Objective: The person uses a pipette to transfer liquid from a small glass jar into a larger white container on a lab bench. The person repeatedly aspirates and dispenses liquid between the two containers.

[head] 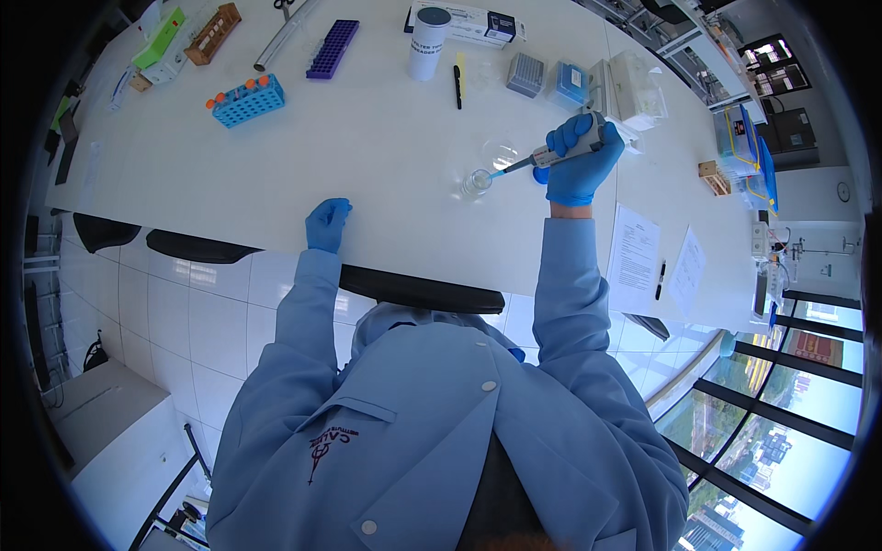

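My right hand (582,169), in a blue glove, is wrapped around a micropipette (551,156) with its thumb near the top. The pipette slants down to the left, and its pale blue tip reaches the mouth of a small clear glass vial (477,182). Partly hidden behind the pipette lies a blue cap (541,175). A clear round dish or lid (501,153) sits just beyond the vial. Near the table's front edge rests my gloved left hand (328,224), fingers curled in, with nothing visible in it.
On the white table (400,151) stand a blue tube rack (249,102) with orange-capped tubes, a purple rack (333,49), a white canister (430,45), a black marker (457,87), a grey tip rack (526,74) and a blue tip box (568,84). Printed sheets (634,255) and a pen (661,279) lie right.
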### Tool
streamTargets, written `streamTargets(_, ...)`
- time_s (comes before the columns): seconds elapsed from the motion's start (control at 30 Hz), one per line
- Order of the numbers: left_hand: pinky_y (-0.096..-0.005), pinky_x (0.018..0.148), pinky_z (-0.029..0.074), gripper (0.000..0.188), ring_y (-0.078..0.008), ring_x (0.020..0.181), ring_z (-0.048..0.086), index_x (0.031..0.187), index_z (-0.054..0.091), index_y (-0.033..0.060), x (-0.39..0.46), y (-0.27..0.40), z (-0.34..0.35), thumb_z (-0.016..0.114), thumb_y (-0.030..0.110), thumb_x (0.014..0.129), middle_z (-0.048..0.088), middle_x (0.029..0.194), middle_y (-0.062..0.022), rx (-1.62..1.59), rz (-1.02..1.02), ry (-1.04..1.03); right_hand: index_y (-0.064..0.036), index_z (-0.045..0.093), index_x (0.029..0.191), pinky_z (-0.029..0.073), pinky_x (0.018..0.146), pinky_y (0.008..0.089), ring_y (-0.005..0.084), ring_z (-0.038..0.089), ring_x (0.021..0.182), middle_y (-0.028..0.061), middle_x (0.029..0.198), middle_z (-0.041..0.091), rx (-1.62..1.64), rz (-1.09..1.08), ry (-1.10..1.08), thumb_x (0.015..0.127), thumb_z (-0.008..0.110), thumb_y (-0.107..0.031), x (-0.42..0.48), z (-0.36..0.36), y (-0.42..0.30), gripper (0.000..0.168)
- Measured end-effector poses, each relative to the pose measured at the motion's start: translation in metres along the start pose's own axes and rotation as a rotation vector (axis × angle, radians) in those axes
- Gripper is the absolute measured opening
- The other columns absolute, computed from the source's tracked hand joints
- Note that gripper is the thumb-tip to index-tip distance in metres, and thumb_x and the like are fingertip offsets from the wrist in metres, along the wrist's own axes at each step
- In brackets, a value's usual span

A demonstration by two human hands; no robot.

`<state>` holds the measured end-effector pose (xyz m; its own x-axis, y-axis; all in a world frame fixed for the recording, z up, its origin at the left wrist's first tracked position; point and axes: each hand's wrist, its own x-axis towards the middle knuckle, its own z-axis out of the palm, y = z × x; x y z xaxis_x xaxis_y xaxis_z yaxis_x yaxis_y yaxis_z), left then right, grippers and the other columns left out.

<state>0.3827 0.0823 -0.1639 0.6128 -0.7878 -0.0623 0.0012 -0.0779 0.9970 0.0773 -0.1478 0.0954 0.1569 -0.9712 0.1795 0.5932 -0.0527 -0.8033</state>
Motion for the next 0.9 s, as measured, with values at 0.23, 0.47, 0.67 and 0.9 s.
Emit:
streamTargets(0.23, -0.0252, 0.068, 0.05, 0.02, -0.0109, 0.076, 0.062, 0.1, 0.071, 0.0001, -0.001, 0.002, 0.001, 0.063, 0.017, 0.092, 0.072, 0.091, -0.0081, -0.012, -0.015, 0.009, -0.01, 0.048, 0.075, 0.033, 0.05, 0.0292, 0.0135, 0.036, 0.054, 0.0031, 0.064, 0.043, -0.014, -0.001, -0.017, 0.096, 0.037, -0.034, 0.0, 0.003, 0.001, 0.034)
streamTargets(0.47, -0.0255, 0.068, 0.05, 0.02, -0.0109, 0.077, 0.063, 0.101, 0.071, -0.0004, 0.001, 0.0, 0.0, 0.063, 0.017, 0.092, 0.072, 0.09, -0.0082, 0.006, -0.005, 0.005, -0.009, 0.049, 0.076, 0.033, 0.05, 0.0295, 0.014, 0.037, 0.054, 0.0038, 0.064, 0.044, -0.02, -0.001, -0.008, 0.097, 0.036, -0.032, 0.0, 0.001, 0.005, 0.034)
streamTargets(0.67, -0.0252, 0.068, 0.05, 0.02, -0.011, 0.077, 0.063, 0.1, 0.07, -0.0008, 0.0, 0.001, 0.0, 0.063, 0.016, 0.092, 0.072, 0.09, -0.008, 0.007, -0.022, 0.001, -0.007, 0.051, 0.077, 0.035, 0.05, 0.0297, 0.0145, 0.039, 0.053, 0.0047, 0.063, 0.045, -0.052, 0.023, 0.022, 0.096, 0.037, -0.029, -0.003, 0.003, 0.015, 0.033)
streamTargets(0.9, -0.0256, 0.068, 0.049, 0.021, -0.0122, 0.079, 0.063, 0.1, 0.07, -0.0011, 0.0, 0.0, 0.0, 0.063, 0.018, 0.093, 0.071, 0.091, -0.0082, 0.0, -0.023, 0.0, -0.005, 0.052, 0.078, 0.036, 0.05, 0.0295, 0.0146, 0.041, 0.053, 0.0054, 0.064, 0.047, -0.059, 0.036, 0.02, 0.095, 0.038, -0.029, -0.007, 0.005, 0.023, 0.032)
